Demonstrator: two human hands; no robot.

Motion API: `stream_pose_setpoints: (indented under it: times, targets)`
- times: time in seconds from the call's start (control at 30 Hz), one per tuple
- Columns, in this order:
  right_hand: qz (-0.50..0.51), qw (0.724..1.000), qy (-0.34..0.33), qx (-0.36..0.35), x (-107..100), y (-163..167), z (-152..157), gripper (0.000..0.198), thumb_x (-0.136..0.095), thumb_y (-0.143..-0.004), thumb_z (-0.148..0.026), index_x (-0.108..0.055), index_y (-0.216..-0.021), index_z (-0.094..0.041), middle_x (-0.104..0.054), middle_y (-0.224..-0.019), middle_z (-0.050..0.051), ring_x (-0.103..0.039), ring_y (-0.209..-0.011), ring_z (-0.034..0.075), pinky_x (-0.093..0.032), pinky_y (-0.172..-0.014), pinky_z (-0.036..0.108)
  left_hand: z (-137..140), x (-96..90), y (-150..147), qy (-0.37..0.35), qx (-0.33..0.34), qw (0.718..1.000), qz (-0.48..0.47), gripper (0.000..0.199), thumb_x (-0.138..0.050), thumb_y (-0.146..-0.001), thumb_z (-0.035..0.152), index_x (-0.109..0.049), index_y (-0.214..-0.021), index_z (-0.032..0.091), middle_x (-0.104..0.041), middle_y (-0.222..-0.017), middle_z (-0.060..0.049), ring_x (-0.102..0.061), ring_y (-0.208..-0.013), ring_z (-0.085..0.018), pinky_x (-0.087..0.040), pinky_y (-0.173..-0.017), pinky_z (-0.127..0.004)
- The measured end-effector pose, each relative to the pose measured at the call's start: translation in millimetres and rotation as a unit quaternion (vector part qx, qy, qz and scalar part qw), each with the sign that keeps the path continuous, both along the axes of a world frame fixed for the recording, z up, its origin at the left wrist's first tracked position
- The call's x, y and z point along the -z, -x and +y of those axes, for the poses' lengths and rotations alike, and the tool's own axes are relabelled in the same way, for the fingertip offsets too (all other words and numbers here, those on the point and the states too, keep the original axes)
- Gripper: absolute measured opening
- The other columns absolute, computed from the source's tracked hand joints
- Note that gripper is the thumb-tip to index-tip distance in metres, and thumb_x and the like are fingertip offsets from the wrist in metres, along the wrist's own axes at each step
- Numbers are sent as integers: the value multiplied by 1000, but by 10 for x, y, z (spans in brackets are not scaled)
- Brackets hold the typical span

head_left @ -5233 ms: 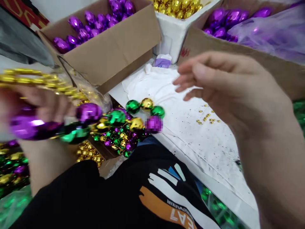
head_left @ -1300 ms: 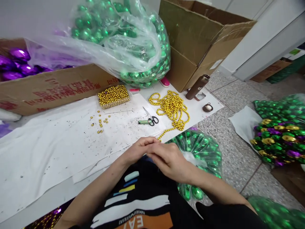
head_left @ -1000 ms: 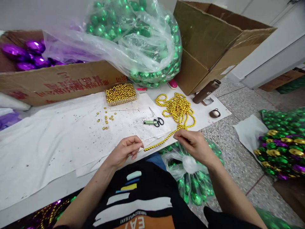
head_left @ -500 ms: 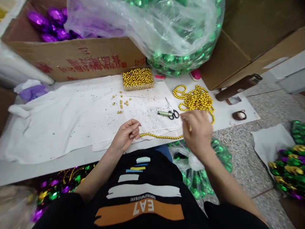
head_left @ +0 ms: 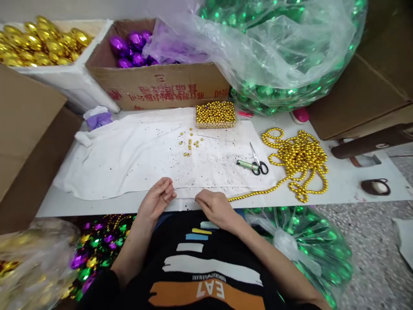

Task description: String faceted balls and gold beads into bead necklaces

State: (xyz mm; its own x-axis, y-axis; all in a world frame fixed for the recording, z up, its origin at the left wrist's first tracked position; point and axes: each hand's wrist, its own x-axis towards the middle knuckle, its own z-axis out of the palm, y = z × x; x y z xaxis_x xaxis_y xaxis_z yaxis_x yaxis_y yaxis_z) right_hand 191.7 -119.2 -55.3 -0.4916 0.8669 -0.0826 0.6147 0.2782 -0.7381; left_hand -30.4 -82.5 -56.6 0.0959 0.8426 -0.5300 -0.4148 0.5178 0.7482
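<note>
My left hand is closed in a pinch above the front edge of the table, and what its fingertips hold is too small to make out. Just to its right, my right hand has its fingers closed on a gold bead string. From that hand the string runs right into a heap of gold beads. A gap separates the two hands. Beyond them lie black-handled scissors, touching a small green tube-like item. Several loose gold beads are scattered on the white cloth.
A clear box of gold beads stands at the back. Behind it are a cardboard box with purple ornaments and a bag of green ornaments. A dark brown bottle lies at the right, near a small brown holder.
My right hand has come left from near the heap, drawing close to my left hand. The string now stretches from my right hand to the heap. The view has shifted left.
</note>
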Motion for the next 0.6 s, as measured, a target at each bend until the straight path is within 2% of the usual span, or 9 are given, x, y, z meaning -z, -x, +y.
stream_pose_setpoints:
  times: [0.07, 0.13, 0.17, 0.23, 0.3, 0.37, 0.47, 0.53, 0.6]
  targets:
    - [-109, 993, -25, -38, -20, 109, -4, 22, -42, -98, -16, -63, -90, -16, -66, -86, 5, -58, -74, 16, -36, -65, 28, -60, 81, 33, -48, -20, 984, 169, 25, -78, -74, 29, -65, -92, 16, -62, -84, -3, -59, -76, -13, -53, -80, -30]
    - [-176, 981, -42, -65, -58, 215, 1, 21, -41, -96, -15, -62, -95, -15, -67, -90, 8, -60, -73, 18, -36, -62, 30, -104, 63, -48, -160, -58, 929, 328, 34, -75, -78, 30, -66, -109, 20, -63, -119, -9, -58, -110, -21, -48, -99, -36]
    - [-193, 978, -47, -71, -83, 255, 3, 22, -40, -96, -15, -62, -98, -14, -68, -93, 10, -62, -74, 20, -37, -62, 31, -118, 28, -119, -210, -46, 906, 365, 36, -71, -82, 31, -65, -116, 21, -60, -129, -9, -54, -120, -22, -44, -104, -37]
    - [-209, 974, -53, -62, -137, 301, -1, 25, -38, -96, -15, -61, -107, -12, -68, -98, 13, -64, -78, 23, -41, -64, 33, -127, -49, -284, -253, 69, 904, 338, 32, -63, -90, 36, -66, -118, 21, -63, -127, -10, -55, -121, -22, -43, -106, -37]
    - [-214, 975, -47, -32, -191, 300, -28, 29, -38, -96, -16, -59, -115, -10, -68, -103, 16, -66, -81, 25, -45, -66, 35, -111, -87, -427, -201, 192, 932, 234, 32, -59, -91, 45, -70, -103, 17, -69, -104, -9, -63, -101, -20, -51, -91, -34]
    - [-215, 976, -28, 3, -242, 269, -76, 30, -37, -97, -19, -57, -118, -10, -68, -105, 17, -67, -84, 27, -48, -67, 37, -75, -61, -518, -95, 251, 953, 138, 37, -64, -85, 52, -67, -88, 16, -65, -80, -5, -61, -74, -16, -52, -65, -26]
    - [-211, 976, 1, 50, -309, 203, -149, 28, -35, -99, -20, -57, -115, -12, -68, -103, 16, -67, -85, 27, -48, -68, 37, -10, 28, -558, 39, 307, 949, 61, 41, -75, -75, 53, -59, -75, 15, -48, -57, 3, -39, -47, -7, -25, -41, -16]
    - [-200, 976, 14, 83, -341, 153, -170, 26, -33, -101, -22, -56, -112, -14, -69, -100, 14, -67, -83, 26, -46, -67, 35, 28, 56, -541, 73, 347, 934, 43, 43, -77, -73, 51, -54, -69, 15, -38, -52, 7, -24, -42, -3, -10, -41, -16]
    - [-175, 978, 27, 111, -363, 99, -159, 24, -35, -103, -26, -54, -111, -15, -69, -97, 13, -66, -80, 24, -42, -66, 32, 68, 41, -502, 83, 364, 927, 32, 44, -78, -74, 50, -52, -68, 15, -30, -51, 9, -17, -43, -2, -7, -42, -17]
